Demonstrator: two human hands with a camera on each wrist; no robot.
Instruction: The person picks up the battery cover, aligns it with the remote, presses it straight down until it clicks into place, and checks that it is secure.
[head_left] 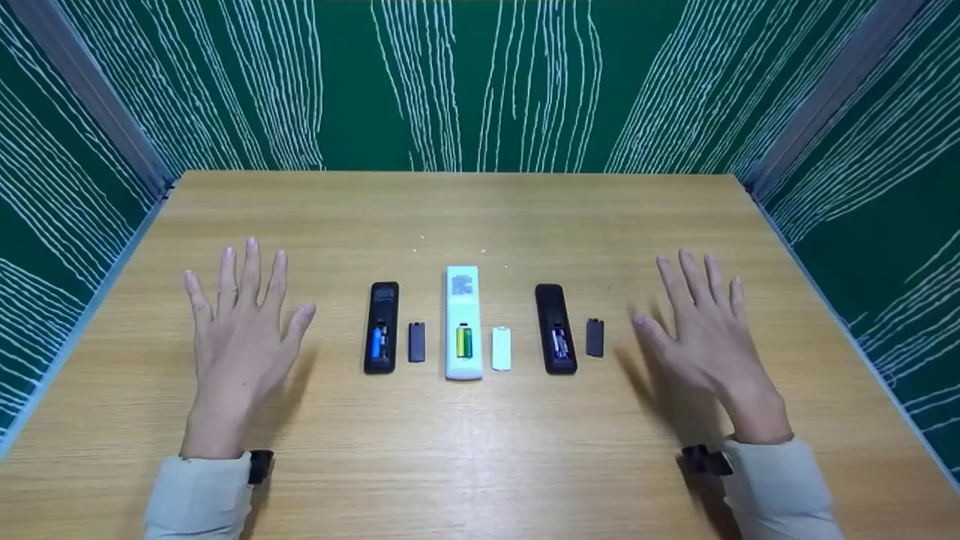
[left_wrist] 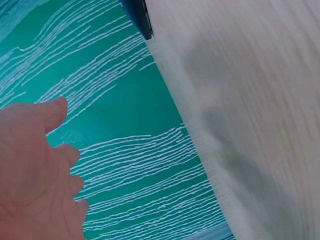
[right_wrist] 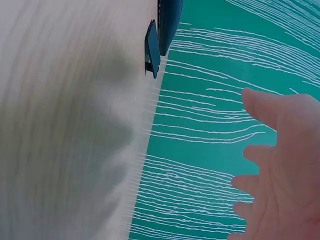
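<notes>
My left hand (head_left: 244,337) is spread palm down on the left, its fingers straight and holding nothing. On the right, my right hand (head_left: 705,337) is likewise spread, with a shadow beside it. Between them lie a black remote control (head_left: 384,300), a white remote control (head_left: 463,300) and another black remote control (head_left: 552,304), backs up, battery bays uncovered. Batteries show in each bay: a blue one (head_left: 376,343), green ones (head_left: 464,343) and purplish ones (head_left: 559,343). To the right of each remote lies its battery cover: black (head_left: 417,343), white (head_left: 501,349) and black (head_left: 595,337), the last nearest my right hand.
The wooden table (head_left: 480,450) carries a few tiny white specks behind the white remote. Green walls (head_left: 360,90) with white wavy lines stand along the back and sides. Grey posts (head_left: 832,97) rise at the back corners.
</notes>
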